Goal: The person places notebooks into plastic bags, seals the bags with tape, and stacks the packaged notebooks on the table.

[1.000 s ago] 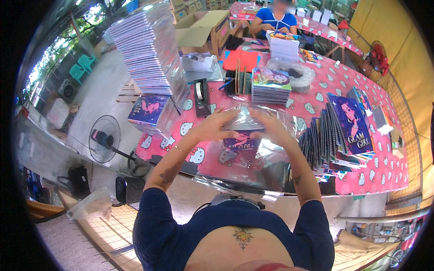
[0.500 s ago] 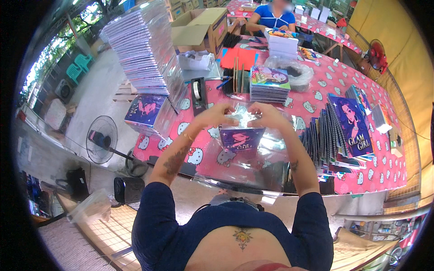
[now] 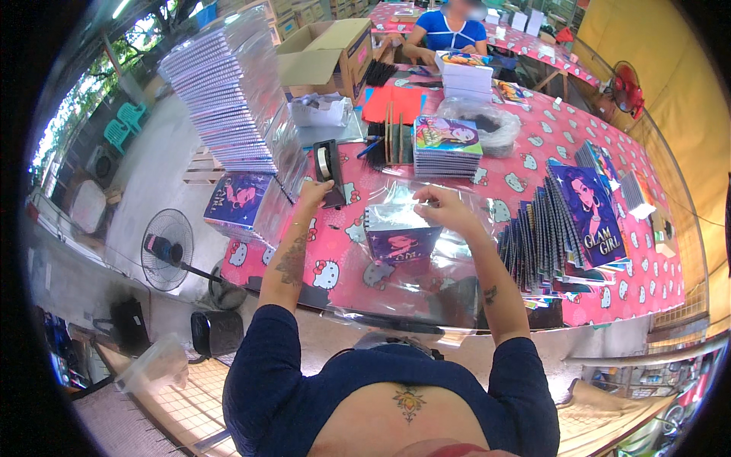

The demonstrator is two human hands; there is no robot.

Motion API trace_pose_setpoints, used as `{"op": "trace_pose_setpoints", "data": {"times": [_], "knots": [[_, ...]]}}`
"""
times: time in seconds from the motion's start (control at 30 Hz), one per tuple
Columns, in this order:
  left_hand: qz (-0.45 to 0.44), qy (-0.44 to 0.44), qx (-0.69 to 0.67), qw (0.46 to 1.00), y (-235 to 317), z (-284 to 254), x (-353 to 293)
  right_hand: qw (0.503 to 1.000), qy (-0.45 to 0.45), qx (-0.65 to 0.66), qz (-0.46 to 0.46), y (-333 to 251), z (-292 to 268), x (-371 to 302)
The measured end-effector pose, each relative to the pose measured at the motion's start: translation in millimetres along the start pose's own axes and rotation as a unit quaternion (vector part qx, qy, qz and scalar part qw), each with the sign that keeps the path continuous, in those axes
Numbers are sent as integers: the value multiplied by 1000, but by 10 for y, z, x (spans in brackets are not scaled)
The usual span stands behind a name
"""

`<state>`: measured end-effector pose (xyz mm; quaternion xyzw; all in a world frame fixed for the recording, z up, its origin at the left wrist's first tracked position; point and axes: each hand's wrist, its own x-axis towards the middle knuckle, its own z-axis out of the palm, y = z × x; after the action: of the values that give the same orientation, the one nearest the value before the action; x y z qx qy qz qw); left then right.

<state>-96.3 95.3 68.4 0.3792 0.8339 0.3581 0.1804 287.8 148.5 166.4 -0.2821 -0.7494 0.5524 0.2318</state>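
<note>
The notebook bundle [image 3: 400,238], with a purple picture on its side toward the person, is on the table just in front of the body, and clear film [image 3: 457,266] is spread around it. The largest thing is this table [image 3: 647,282], covered with pink cloth of white cat faces. On its left side rises a tall stack of notebooks [image 3: 221,99], partly in shiny plastic. Behind, near the far left edge, there is an open cardboard box [image 3: 316,68]. At the right, many spiral notebooks [image 3: 560,221] lean in a row, one purple cover facing up. A smaller pile of notebooks [image 3: 448,152] is beyond the bundle. Left of the bundle, well apart from it, lies a black tape dispenser [image 3: 323,164]. The left hand [image 3: 314,193] has its fingertips at the near end of this dispenser; I cannot tell if they grip it. The right hand [image 3: 443,209] is over the bundle's far right corner, fingers bent and narrow; whether they pinch film, I cannot tell.
</note>
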Motion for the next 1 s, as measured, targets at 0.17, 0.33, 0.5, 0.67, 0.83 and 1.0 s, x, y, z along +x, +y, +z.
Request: {"op": "trace_pose_setpoints", "data": {"times": [0.17, 0.33, 0.5, 0.67, 0.83, 1.0], "knots": [[58, 75, -468, 879, -246, 333, -261, 1000, -1, 8, 5, 23, 8, 12], [-116, -41, -424, 897, -766, 247, -463, 999, -18, 15, 26, -127, 42, -19], [198, 43, 280, 938, 600, -531, -598, 1000, 13, -4, 12, -13, 4, -34], [555, -316, 231, 734, 2144, -596, -910, 999, 6, -14, 31, -80, 37, -25], [361, -584, 283, 669, 2358, -39, -503, 999, 4, 20, 38, -39, 29, -23], [11, -648, -153, 746, 648, 863, -168, 1000, 10, 7, 8, -41, 104, 34]]}}
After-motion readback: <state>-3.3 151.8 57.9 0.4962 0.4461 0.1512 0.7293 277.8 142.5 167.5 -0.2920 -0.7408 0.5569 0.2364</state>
